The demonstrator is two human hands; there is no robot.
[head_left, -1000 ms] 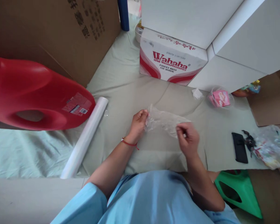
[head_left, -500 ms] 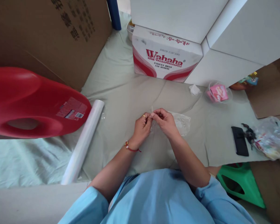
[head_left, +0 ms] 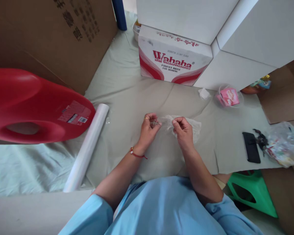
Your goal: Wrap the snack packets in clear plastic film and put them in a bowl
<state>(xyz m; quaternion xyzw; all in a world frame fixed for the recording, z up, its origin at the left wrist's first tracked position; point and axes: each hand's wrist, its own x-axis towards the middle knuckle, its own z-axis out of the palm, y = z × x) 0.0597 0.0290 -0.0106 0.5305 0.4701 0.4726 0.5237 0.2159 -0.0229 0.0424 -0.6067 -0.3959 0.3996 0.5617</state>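
A thin, see-through piece of plastic film (head_left: 166, 123) stretches between my two hands just over the cloth. My left hand (head_left: 147, 133), with a gold ring and a red cord bracelet, pinches its left end between thumb and fingers. Closed in a pinch, my right hand (head_left: 185, 132) grips the film farther to the right. More crumpled clear plastic spreads out behind and to the right of that hand; whether it is all one piece I cannot tell.
A white roll (head_left: 87, 148) and a red plastic container (head_left: 39, 107) lie left. Behind stands a Wahaba-style white-and-red carton (head_left: 173, 58). Rightward are a clear bowl (head_left: 229, 96) with a pink packet, a black phone (head_left: 251, 147), keys (head_left: 261, 138) and a plastic bag (head_left: 285, 145).
My hands were together at the fingertips and have moved apart, the right one rightward and the left slightly left. Clear film now spans the gap between them.
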